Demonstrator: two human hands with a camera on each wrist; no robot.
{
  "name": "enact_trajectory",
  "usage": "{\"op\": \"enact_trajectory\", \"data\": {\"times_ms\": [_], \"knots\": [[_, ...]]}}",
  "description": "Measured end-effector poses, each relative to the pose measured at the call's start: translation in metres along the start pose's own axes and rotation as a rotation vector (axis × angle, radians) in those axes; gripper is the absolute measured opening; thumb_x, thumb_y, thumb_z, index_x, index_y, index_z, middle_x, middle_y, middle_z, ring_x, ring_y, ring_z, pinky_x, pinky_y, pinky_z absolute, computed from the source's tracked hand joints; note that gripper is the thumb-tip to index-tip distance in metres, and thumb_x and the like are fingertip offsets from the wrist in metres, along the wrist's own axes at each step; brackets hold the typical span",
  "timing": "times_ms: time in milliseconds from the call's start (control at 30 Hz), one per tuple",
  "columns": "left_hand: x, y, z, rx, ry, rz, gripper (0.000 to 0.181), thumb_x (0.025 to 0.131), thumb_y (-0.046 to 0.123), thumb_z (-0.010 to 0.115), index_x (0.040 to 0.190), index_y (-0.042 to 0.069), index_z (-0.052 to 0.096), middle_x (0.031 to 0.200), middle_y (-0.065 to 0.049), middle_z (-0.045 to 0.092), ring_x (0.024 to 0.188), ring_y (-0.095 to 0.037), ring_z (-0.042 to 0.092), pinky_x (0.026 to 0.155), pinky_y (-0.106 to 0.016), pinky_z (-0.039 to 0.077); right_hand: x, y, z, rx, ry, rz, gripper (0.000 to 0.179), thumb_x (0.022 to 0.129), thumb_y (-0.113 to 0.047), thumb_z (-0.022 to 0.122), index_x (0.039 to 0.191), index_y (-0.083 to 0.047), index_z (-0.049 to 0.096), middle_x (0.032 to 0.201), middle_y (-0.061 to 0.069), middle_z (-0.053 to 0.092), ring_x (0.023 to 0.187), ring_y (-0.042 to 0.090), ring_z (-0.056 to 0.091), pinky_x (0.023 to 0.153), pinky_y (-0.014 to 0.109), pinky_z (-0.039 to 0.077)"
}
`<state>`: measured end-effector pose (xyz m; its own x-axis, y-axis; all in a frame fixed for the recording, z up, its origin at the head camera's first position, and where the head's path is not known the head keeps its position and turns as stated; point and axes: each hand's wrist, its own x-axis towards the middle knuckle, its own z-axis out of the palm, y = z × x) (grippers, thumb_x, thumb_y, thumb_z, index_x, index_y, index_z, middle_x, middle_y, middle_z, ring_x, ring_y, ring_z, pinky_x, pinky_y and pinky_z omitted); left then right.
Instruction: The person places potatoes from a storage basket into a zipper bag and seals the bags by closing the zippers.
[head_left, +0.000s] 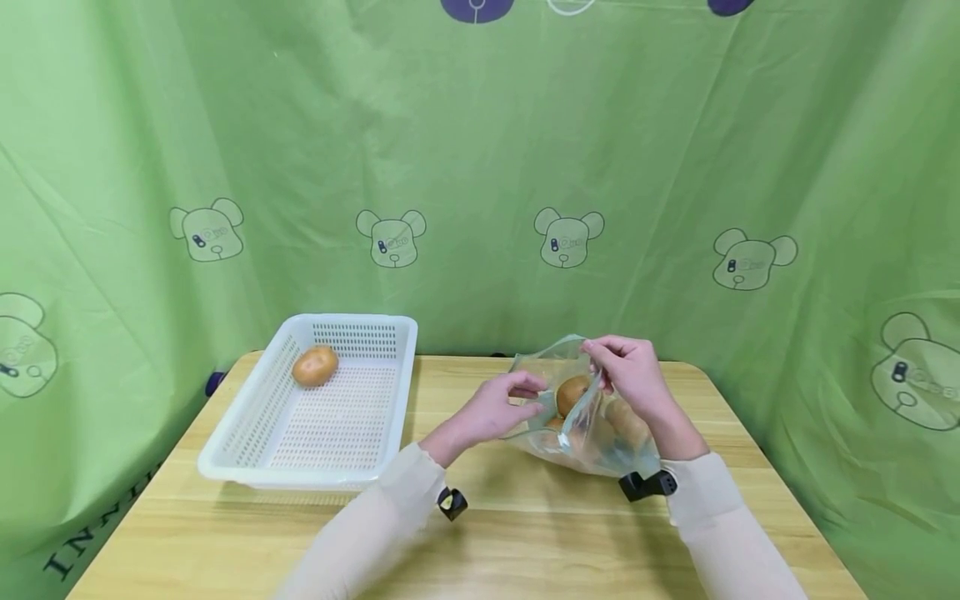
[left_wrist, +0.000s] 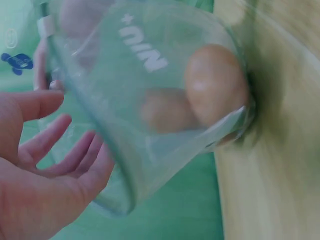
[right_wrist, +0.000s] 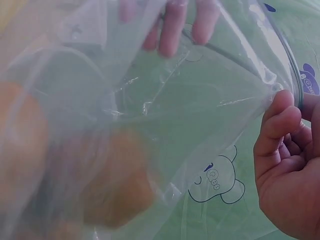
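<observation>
A clear zip bag (head_left: 592,454) with several potatoes (head_left: 573,395) in it sits on the right half of the table. My right hand (head_left: 633,375) pinches the bag's rim at its upper right, which the right wrist view shows between thumb and finger. At the mouth's left side is my left hand (head_left: 495,408), fingers apart and loosely bent, gripping nothing. In the left wrist view its fingers (left_wrist: 95,165) lie by the rim; whether they touch the film, I cannot tell. The bag bears white lettering and a white zip slider (left_wrist: 46,26). The film blurs the potatoes.
A white perforated basket (head_left: 411,375) stands on the left of the wooden table (head_left: 480,533), with one potato (head_left: 315,366) in its far left corner. Behind the table hangs a green curtain (head_left: 480,125) with printed bear heads.
</observation>
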<state>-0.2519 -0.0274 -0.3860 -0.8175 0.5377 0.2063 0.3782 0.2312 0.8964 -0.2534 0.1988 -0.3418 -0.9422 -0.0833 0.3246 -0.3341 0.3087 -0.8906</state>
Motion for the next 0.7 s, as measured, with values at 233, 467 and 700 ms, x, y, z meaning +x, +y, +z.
{"op": "enact_trajectory", "data": {"times_ms": [233,467,700], "knots": [[-0.013,0.017,-0.042,0.031,-0.007,0.031,0.029,0.092,0.010,0.060,0.120,0.001,0.058,0.117,-0.013,0.061,0.105,-0.018,0.057,0.088,-0.027,0.048,0.001,0.002,-0.002,0.014,0.009,0.009,0.030,0.094,-0.016,0.059,0.100,0.013,0.065,0.064,0.008,0.059,0.043,0.008,0.047,0.036,0.021,0.042],[-0.019,0.014,-0.093,0.042,0.132,-0.008,0.033,0.091,0.011,0.061,0.123,0.007,0.056,0.119,-0.009,0.060,0.108,-0.021,0.056,0.093,-0.035,0.047,-0.001,0.001,-0.002,0.000,0.004,0.016,0.030,0.095,-0.017,0.059,0.101,0.012,0.065,0.064,0.008,0.059,0.044,0.008,0.047,0.037,0.021,0.042],[-0.021,-0.005,-0.143,0.043,0.264,-0.059,0.042,0.089,0.011,0.062,0.129,0.006,0.050,0.125,-0.015,0.054,0.114,-0.030,0.052,0.095,-0.043,0.044,-0.002,0.000,-0.001,0.000,0.001,0.012,0.032,0.095,-0.017,0.059,0.102,0.014,0.063,0.065,0.014,0.059,0.044,0.008,0.047,0.037,0.022,0.042]]}}
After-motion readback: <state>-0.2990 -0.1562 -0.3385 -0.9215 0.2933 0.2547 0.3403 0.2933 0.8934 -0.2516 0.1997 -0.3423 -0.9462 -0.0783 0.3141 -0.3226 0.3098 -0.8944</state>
